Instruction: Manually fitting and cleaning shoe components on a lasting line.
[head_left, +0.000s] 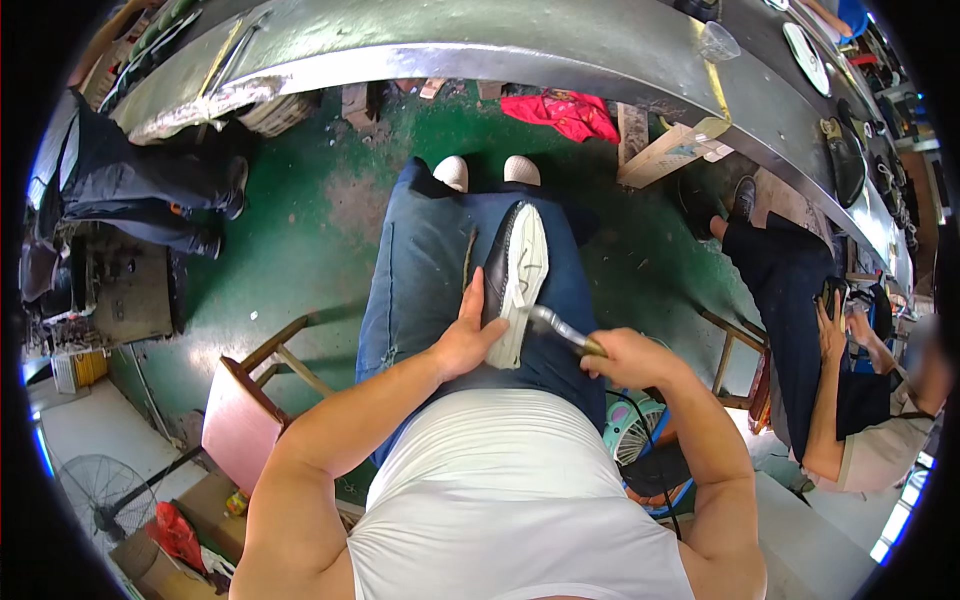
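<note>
A dark shoe [491,262] lies across my lap with its pale sole [527,258] turned up, toe pointing away from me. My left hand [468,335] steadies it near the heel, fingers along its left side and thumb over the edge. In my right hand [630,358] is a hammer [559,326] with a metal shaft, gripped by its handle. The hammer's head is over the middle of the sole; I cannot tell whether it touches. A thin brown stick [469,256] rests on my jeans [420,270], left of the shoe.
A long metal-edged workbench [450,55] runs across the front. Under it lies a red cloth [565,115]. A pink-seated stool [238,418] stands left, a small fan [630,430] right by my hip. A seated person [800,330] works at right; another's legs [150,180] show at left.
</note>
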